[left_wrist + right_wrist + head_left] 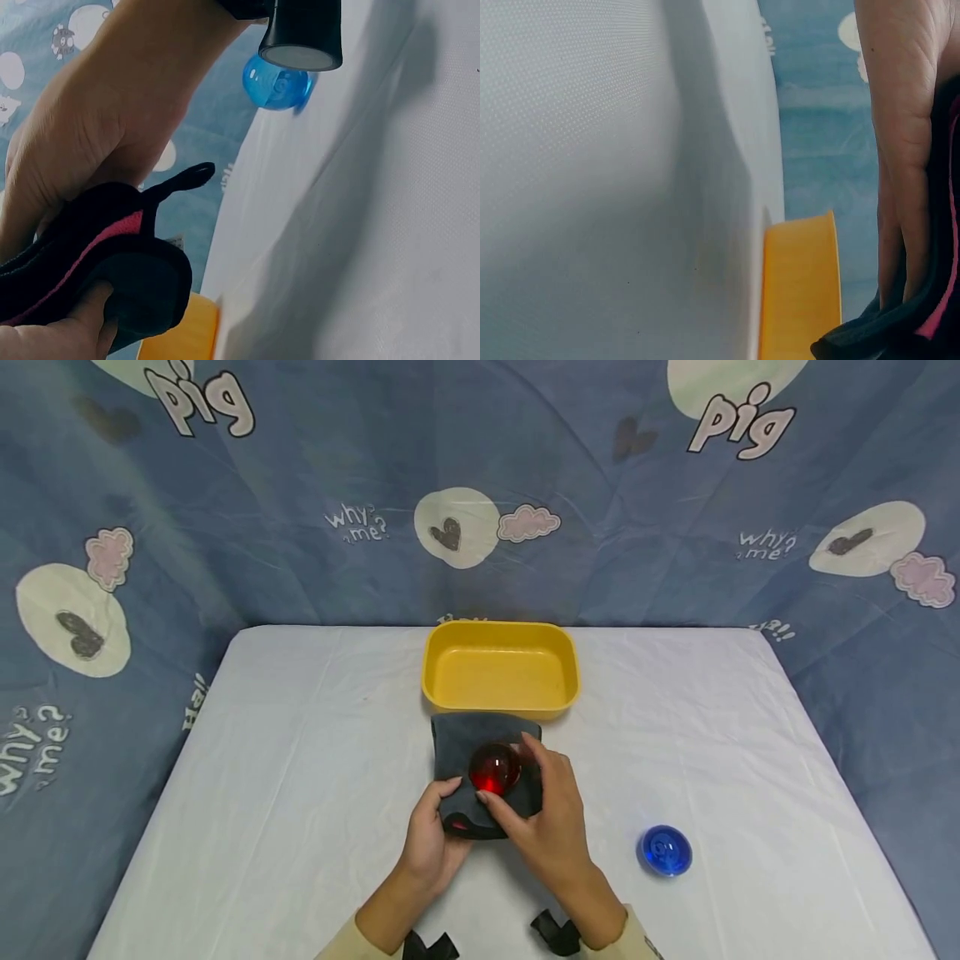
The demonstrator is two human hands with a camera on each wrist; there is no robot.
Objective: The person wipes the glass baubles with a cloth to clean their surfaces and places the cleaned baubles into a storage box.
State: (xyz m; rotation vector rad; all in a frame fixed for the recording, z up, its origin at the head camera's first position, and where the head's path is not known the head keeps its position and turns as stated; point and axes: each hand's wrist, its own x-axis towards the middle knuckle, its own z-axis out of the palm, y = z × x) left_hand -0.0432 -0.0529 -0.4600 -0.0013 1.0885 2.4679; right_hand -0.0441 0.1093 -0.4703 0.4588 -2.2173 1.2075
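Observation:
My left hand [435,842] holds a folded dark grey cloth [457,739] with its thumb on top and its fingers underneath. The cloth has black edging, a pinkish-red inside, and a hanging loop [184,178]. On its upper face rests a see-through red ball [493,768]. My right hand [551,814] has the ball between its thumb, at the lower left edge, and its fingers, at the upper right. From below, the left fingers [911,225] lie against the underside of the cloth. The ball is out of sight in both wrist views.
Just beyond the cloth stands a yellow rectangular tub [573,681] on the white-covered table [300,777]. A see-through blue ball [665,850] sits to the right of my right forearm. A blue printed curtain [600,543] hangs behind the table.

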